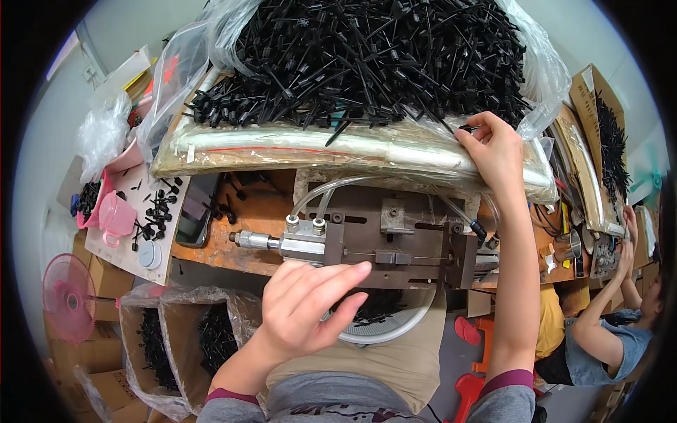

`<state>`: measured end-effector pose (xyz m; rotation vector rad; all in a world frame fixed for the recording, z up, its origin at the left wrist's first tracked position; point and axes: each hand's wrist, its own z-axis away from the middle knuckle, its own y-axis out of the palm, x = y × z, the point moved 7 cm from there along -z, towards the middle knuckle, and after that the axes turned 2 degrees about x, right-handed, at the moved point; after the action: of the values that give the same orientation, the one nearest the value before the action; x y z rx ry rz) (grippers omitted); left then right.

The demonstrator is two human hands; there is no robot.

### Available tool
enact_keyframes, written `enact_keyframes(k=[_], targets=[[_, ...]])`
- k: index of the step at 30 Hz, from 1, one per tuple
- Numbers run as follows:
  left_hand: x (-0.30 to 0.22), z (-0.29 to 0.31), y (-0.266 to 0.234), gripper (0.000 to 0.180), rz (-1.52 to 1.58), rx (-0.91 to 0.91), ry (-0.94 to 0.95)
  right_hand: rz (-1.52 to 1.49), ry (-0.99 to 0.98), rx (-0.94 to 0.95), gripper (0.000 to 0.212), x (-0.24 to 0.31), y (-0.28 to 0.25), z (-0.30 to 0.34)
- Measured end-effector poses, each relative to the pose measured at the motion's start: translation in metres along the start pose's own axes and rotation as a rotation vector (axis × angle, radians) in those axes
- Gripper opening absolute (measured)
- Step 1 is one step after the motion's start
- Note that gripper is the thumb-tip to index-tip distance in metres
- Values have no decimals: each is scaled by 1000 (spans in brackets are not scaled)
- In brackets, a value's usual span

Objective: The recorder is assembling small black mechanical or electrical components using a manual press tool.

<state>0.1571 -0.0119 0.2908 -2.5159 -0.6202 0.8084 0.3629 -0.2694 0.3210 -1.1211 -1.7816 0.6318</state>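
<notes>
A large heap of thin black plastic pieces with knobbed ends (381, 56) fills a plastic-lined tray at the far side of the bench. At the near right edge of the heap, my right hand (496, 151) is closed in a pinch on a black plastic piece (467, 128). My left hand (303, 303) hovers in front of a small metal fixture (381, 247) with an air cylinder (305, 240), thumb and index finger apart and nothing between them. On the fixture sits a small grey block (393, 258). A round basket (395, 328) holding black pieces is partly hidden below my left hand.
The tray's taped, padded front edge (282, 149) runs between heap and fixture, with clear air hoses (331, 189) nearby. To the left are a phone (199, 211), a pink cup (116, 217) and lined boxes (161, 310). A co-worker (599, 331) works at the right.
</notes>
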Motion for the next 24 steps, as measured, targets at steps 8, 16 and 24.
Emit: enact_keyframes(k=[8, 16, 24], targets=[[-3, 0, 12, 42, 89, 16, -5, -387, -256, -127, 17, 42, -38, 69], [12, -5, 39, 42, 661, 78, -488, -592, -465, 228, 29, 95, -22, 163], [9, 2, 23, 33, 388, 51, -364, -444, -395, 99, 18, 92, -23, 95]])
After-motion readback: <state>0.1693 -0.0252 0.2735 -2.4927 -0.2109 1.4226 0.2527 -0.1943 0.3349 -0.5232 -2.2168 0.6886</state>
